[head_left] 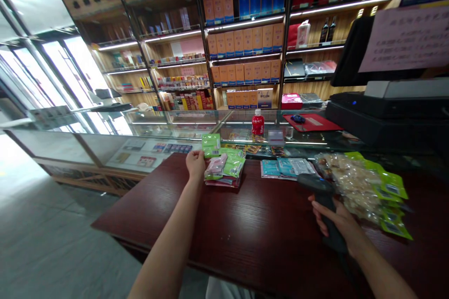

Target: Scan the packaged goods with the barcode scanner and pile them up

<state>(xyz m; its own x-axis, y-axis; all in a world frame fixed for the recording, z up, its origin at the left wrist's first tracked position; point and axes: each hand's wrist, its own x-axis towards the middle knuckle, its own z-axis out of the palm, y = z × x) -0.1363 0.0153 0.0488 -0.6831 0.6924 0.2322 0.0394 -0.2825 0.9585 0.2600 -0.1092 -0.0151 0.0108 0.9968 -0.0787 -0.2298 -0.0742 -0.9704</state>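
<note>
My right hand (333, 217) is wrapped round the handle of a dark barcode scanner (317, 184), its head pointing left over the dark red table. At the far edge of the table, my left hand (195, 164) pinches the left edge of a green packet (211, 144). Just right of that hand lies a pile of green and pink packets (226, 168). Blue and white packets (286, 167) lie in a row beyond the scanner. Beside my right hand are clear bags of pale round pieces (354, 182) and more green packets (391, 184).
A glass display counter (168, 138) runs behind the table (242, 224). On it stand a red bottle (257, 124) and a red mat (314, 122) with a mouse. A monitor (354, 51) and dark machine (379, 114) stand at right. Shelves hold boxes (245, 42).
</note>
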